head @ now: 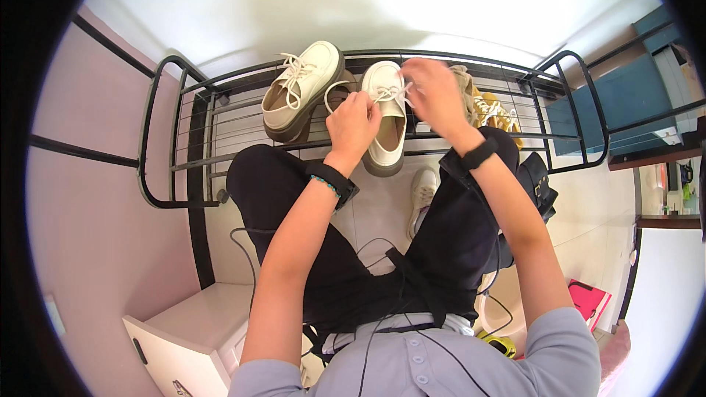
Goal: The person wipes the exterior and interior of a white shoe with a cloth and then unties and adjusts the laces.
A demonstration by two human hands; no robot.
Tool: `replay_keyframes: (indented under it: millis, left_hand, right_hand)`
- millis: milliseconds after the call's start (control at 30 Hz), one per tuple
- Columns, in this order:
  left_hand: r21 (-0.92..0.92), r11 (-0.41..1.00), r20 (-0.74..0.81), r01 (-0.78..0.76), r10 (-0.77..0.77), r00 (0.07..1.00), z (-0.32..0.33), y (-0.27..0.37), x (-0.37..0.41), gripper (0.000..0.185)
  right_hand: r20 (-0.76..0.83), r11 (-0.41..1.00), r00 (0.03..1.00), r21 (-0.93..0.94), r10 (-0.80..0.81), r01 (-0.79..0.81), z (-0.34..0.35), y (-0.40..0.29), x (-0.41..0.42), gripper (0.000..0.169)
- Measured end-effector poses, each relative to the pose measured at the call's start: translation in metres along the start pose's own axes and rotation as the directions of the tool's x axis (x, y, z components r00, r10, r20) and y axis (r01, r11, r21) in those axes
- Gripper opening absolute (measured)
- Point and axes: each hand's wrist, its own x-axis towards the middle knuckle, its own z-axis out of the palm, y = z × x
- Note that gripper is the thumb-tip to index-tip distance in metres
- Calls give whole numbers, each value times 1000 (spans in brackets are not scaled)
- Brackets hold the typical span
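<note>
A cream lace-up shoe (384,146) with a thick dark sole rests on the black metal shoe rack (237,159), toe pointing away from me. My left hand (353,124) pinches one end of its white shoelace (388,92), and a loop of lace curls out to the left of the fingers. At the right side of the laces is my right hand (436,96), blurred, its fingertips by another stretch of lace; whether they grip it is unclear. The matching cream shoe (303,88), its laces tied in a bow, stands to the left on the rack.
Yellow sneakers (495,113) and a beige shoe (463,85) sit at the rack's right. On the floor below is a white sneaker (423,193). A white wall (342,0) rises behind. Thin black cables (242,237) hang around my lap. A white cabinet (193,320) stands lower left.
</note>
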Motion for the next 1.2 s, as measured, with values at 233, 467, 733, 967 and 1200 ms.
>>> replay_keyframes:
  millis: [233,467,733,967,1200]
  left_hand:
    - [-25,999,11,23,-23,1000,-1,1,2,18]
    - [-68,995,-14,72,-73,997,2,1,-2,17]
    - [-146,983,-16,108,-111,994,3,2,-2,12]
    - [-171,973,53,158,-151,987,-4,-11,2,9]
    - [-189,973,118,135,-114,986,-14,2,4,9]
  right_hand:
    - [130,939,991,-342,6,39,16,5,0,12]
    - [-127,796,927,-480,353,-368,-7,39,-10,19]
    - [313,927,949,-362,23,97,27,-22,-6,16]
    - [257,999,966,33,21,-31,-2,-8,2,8]
    - [429,725,692,-658,581,-201,-22,80,-6,13]
